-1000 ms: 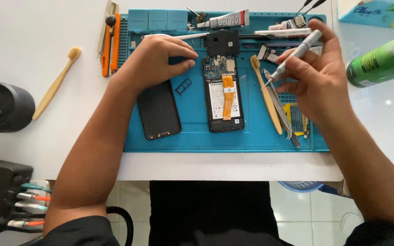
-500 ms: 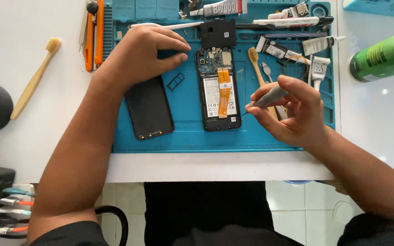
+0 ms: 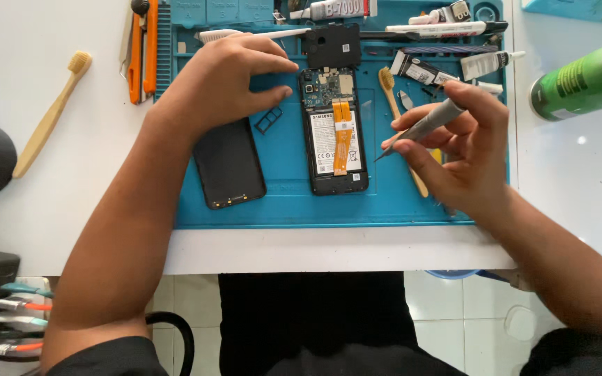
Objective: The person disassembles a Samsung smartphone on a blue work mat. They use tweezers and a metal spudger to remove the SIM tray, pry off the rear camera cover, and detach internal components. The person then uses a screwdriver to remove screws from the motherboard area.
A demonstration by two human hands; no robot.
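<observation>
Since the earlier frames, the right hand (image 3: 465, 150) has dropped from the upper right of the mat toward the middle, and the grey screwdriver (image 3: 423, 127) it carries has turned so its tip now slants down and left, close beside the opened phone (image 3: 334, 132) but apart from it. Thumb and fingers are closed on the screwdriver's barrel in a pen-like pinch, which suits fine aiming at small screws.

At upper centre of the frame, the left hand (image 3: 228, 80) lies flat on the blue work mat (image 3: 287, 202), fingers together and pointing right, their tips just beside the phone's upper left corner. It grips nothing; I cannot tell whether the fingertips actually touch the phone's edge, but the pose looks like bracing it against sliding.

The phone lies face down at the centre of the mat with its back off, showing the battery, orange flex cable and circuit board. Its removed back cover (image 3: 229, 164) rests left of it, partly under the left wrist, and a small card tray (image 3: 268, 120) sits between them. A black inner plate (image 3: 332, 46) lies just above the phone.

Along the top edge of the mat, glue tubes (image 3: 440, 68) are lined up within reach. A bamboo toothbrush (image 3: 50, 115) lies at the left on the white table (image 3: 22, 230), a green can (image 3: 583, 78) at the upper right.
</observation>
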